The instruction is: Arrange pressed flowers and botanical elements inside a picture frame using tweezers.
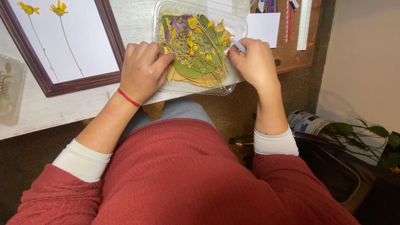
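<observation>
**Operator A:** Head view. Identify the step in hand.

**Operator B:** Judged from the frame, selection of pressed material. The clear plastic clamshell tray (240,23) sits on the white-painted wooden desk (62,110) at its near edge, directly in front of the person. It holds a pile of dried yellow flowers, thin stems and flat green and tan leaves (196,50).

**Operator A:** Left hand status?

**Operator B:** The left hand (141,71) rests on the tray's left side. Its fingers (160,62) are curled nearly closed and touch the leaves at the pile's edge. Whether they pinch a piece, I cannot tell.

**Operator A:** Right hand status?

**Operator B:** The right hand (254,62) is at the tray's right edge. Its fingers are closed around a slim white tool (237,45), tip angled toward the stems.

**Operator A:** Requirement for the next move?

**Operator B:** Probably a light, precise lift of one fragile stem, with the tray steadied.

**Operator A:** Adjacent items?

**Operator B:** A dark brown wooden frame (75,83) with two yellow flowers on white backing lies to the left.
</observation>
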